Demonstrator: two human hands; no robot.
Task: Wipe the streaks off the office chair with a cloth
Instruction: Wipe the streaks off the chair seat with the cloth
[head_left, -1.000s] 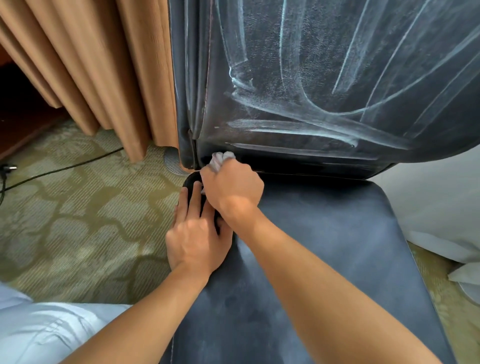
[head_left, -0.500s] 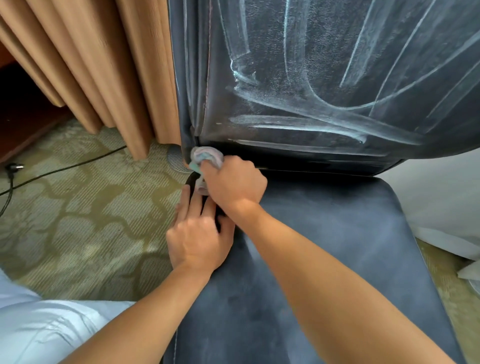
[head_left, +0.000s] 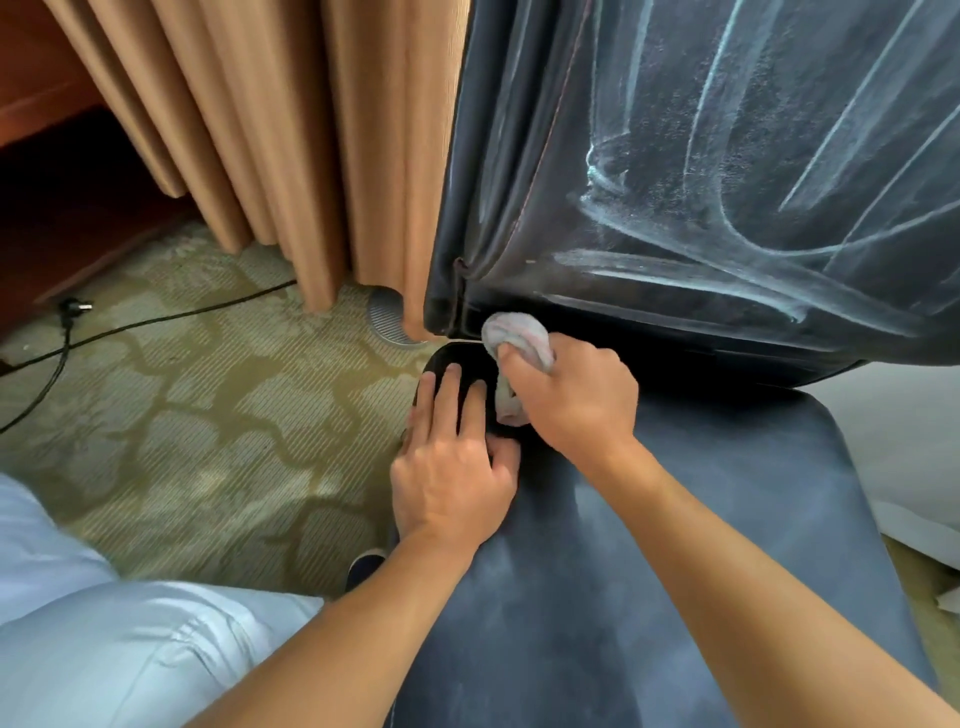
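Tan pleated curtains (head_left: 291, 156) hang at the far left, their hems just above a patterned olive carpet (head_left: 208, 415) where a black cable (head_left: 156, 322) trails to a plug. A round ribbed floor vent (head_left: 387, 319) sits between the curtain and the office chair (head_left: 675, 571). Pale cloth-covered legs fill the near left corner.

The chair's dark, matte backrest (head_left: 727, 156) rises at the far right, crossed by chalky white streaks (head_left: 675, 265) in long arcs; its flat seat shows only a faint dusty haze. A black rounded armrest pad (head_left: 457, 364) juts out at the seat's left edge.

The left hand (head_left: 452, 478) lies palm down, fingers spread open over that pad. The right hand (head_left: 576, 400) is curled tight around a bunched whitish cloth (head_left: 514, 338), pressing it against the backrest's lower left corner, where backrest meets seat.
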